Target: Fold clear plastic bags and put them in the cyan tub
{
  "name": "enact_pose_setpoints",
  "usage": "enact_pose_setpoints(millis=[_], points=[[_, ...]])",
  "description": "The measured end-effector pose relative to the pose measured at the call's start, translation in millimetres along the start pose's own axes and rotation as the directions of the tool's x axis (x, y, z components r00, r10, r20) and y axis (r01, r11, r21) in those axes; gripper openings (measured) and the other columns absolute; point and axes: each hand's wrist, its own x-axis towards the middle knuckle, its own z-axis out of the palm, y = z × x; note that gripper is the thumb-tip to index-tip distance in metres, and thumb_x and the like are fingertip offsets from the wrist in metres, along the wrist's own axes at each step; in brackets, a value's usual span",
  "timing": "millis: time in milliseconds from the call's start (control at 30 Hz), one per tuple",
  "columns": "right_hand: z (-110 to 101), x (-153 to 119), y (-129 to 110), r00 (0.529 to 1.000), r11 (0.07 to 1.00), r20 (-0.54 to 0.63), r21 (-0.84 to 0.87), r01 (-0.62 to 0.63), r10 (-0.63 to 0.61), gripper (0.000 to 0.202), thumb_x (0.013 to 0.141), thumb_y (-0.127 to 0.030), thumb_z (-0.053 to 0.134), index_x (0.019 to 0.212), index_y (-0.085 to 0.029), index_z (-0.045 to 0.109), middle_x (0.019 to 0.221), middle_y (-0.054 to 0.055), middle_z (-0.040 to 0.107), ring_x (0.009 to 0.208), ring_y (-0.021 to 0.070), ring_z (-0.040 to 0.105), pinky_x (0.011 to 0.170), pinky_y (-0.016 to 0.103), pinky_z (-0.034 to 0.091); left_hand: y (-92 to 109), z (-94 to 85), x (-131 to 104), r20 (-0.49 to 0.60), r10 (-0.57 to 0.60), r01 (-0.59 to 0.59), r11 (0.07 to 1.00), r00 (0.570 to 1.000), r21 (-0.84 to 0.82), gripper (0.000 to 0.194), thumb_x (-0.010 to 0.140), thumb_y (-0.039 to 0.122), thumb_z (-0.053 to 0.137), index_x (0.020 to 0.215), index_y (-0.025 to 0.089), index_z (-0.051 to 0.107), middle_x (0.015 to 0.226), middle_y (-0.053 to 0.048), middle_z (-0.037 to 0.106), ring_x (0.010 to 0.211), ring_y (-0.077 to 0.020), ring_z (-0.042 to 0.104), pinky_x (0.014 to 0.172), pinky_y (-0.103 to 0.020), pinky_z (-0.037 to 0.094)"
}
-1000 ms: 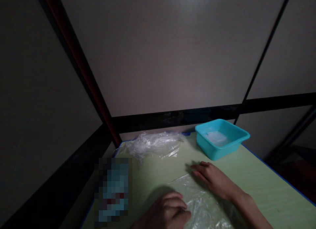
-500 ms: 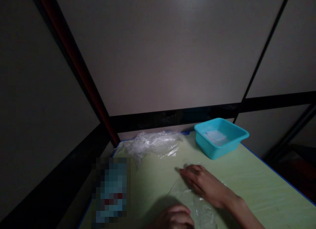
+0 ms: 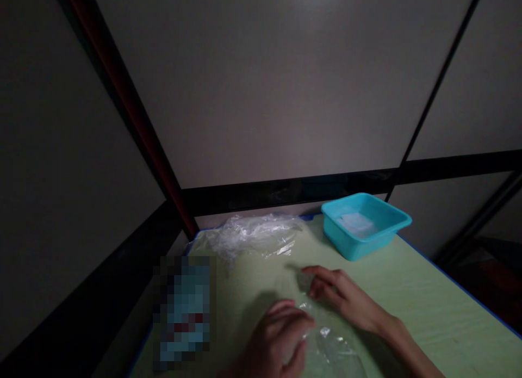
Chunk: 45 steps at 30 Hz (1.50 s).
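A clear plastic bag [image 3: 336, 351] lies on the pale green tabletop [image 3: 440, 313], partly beneath my hands. My left hand [image 3: 281, 337] is at the bottom centre, its fingers curled and pressed together at the bag's left side; what they pinch is too thin to make out. To the right and farther forward, my right hand [image 3: 340, 293] hovers over the bag's far end, fingers apart, with the index finger stretched to the left. Nothing shows within its grasp.
A turquoise basin [image 3: 365, 247] with a whitish flat item inside stands at the back right. Crumpled clear plastic [image 3: 253, 234] lies along the back edge. A blurred-out bluish object [image 3: 187, 313] is at the left edge. A panelled wall rises behind.
My left hand has moved forward and up over the bag. My right hand's fingers have lifted and spread. The clear bag has shifted and bunched up between them.
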Motion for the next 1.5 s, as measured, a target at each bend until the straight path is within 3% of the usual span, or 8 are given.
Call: enact_pose_setpoints(millis=[100, 167, 400, 567, 733, 867, 1100, 1500], points=[[-10, 1, 28, 0.980, 0.977, -0.062, 0.109, -0.182, 0.189, 0.032, 0.088, -0.028, 0.027, 0.107, -0.013, 0.047, 0.053, -0.002, 0.054, 0.048, 0.0132, 0.053, 0.051, 0.025, 0.043, 21, -66.5, 60, -0.202, -0.237, 0.229, 0.971, 0.950, -0.062, 0.027, 0.083, 0.013, 0.038, 0.103, 0.020, 0.055, 0.102, -0.005, 0.060, 0.099, -0.0185, 0.052, 0.089, -0.034, 0.039], [-11, 1, 44, 0.956, 0.941, -0.019, 0.186, -0.284, 0.292, 0.031, 0.085, -0.030, 0.030, 0.105, -0.012, 0.044, 0.050, -0.003, 0.052, 0.040, 0.0126, 0.050, 0.042, 0.024, 0.039, 27, -82.8, 70, -0.213, -0.259, 0.250, 0.966, 0.942, -0.071, 0.027, 0.080, 0.012, 0.041, 0.102, 0.019, 0.056, 0.101, -0.005, 0.062, 0.098, -0.0188, 0.053, 0.089, -0.034, 0.039], [-8, 5, 56, 0.959, 0.967, -0.186, 0.175, -0.183, 0.215, 0.033, 0.084, -0.039, 0.036, 0.105, -0.015, 0.045, 0.068, 0.002, 0.056, 0.059, 0.0144, 0.052, 0.053, 0.026, 0.041, 15, -71.8, 61, -0.218, -0.350, 0.345, 0.936, 0.911, -0.062, 0.028, 0.072, 0.012, 0.048, 0.096, 0.019, 0.061, 0.099, -0.006, 0.063, 0.100, -0.0234, 0.051, 0.096, -0.043, 0.029], [-13, 9, 42, 0.959, 0.920, -0.236, 0.388, -0.055, 0.157, 0.028, 0.082, -0.041, 0.045, 0.097, -0.017, 0.050, 0.076, 0.002, 0.057, 0.072, 0.0148, 0.052, 0.067, 0.027, 0.041, 19, -80.0, 70, -0.281, -0.472, 0.349, 0.852, 0.836, -0.391, 0.030, 0.071, 0.016, 0.053, 0.100, 0.016, 0.060, 0.106, -0.008, 0.060, 0.103, -0.0230, 0.050, 0.093, -0.036, 0.033], [-11, 9, 27, 0.993, 0.746, 0.001, 0.659, -0.091, 0.120, 0.036, 0.080, -0.049, 0.043, 0.070, -0.016, 0.052, 0.047, -0.005, 0.047, 0.043, 0.0085, 0.042, 0.063, 0.029, 0.044, 36, -79.1, 77, 0.029, -0.436, 0.251, 0.460, 0.899, -0.852, 0.026, 0.077, 0.033, 0.053, 0.087, 0.012, 0.062, 0.092, -0.012, 0.065, 0.091, -0.0248, 0.058, 0.087, -0.037, 0.038], [3, 2, 19, 0.988, 0.700, 0.124, 0.698, -0.150, 0.087, 0.047, 0.080, -0.055, 0.038, 0.056, -0.016, 0.049, 0.036, -0.008, 0.037, 0.033, 0.0060, 0.031, 0.061, 0.033, 0.047, 43, -70.6, 77, 0.176, -0.301, 0.247, 0.215, 0.937, -0.945, 0.038, 0.079, 0.043, 0.048, 0.092, 0.010, 0.061, 0.092, -0.014, 0.065, 0.088, -0.0265, 0.059, 0.085, -0.042, 0.038], [18, -21, 23, 0.978, 0.725, 0.195, 0.662, -0.190, 0.077, 0.054, 0.080, -0.059, 0.034, 0.051, -0.016, 0.047, 0.035, -0.009, 0.034, 0.031, 0.0049, 0.025, 0.058, 0.032, 0.046, 34, -58.2, 73, 0.302, -0.244, 0.354, 0.206, 0.922, -0.912, 0.051, 0.078, 0.053, 0.044, 0.102, 0.010, 0.056, 0.095, -0.016, 0.062, 0.089, -0.0262, 0.058, 0.084, -0.042, 0.037], [16, -25, 20, 0.984, 0.805, 0.144, 0.570, -0.165, 0.100, 0.054, 0.080, -0.059, 0.033, 0.051, -0.016, 0.049, 0.037, -0.006, 0.036, 0.037, 0.0077, 0.030, 0.053, 0.025, 0.038, 30, -56.3, 70, 0.311, -0.222, 0.366, 0.279, 0.924, -0.888, 0.052, 0.077, 0.054, 0.045, 0.106, 0.012, 0.055, 0.097, -0.015, 0.062, 0.094, -0.0261, 0.056, 0.086, -0.042, 0.036]])
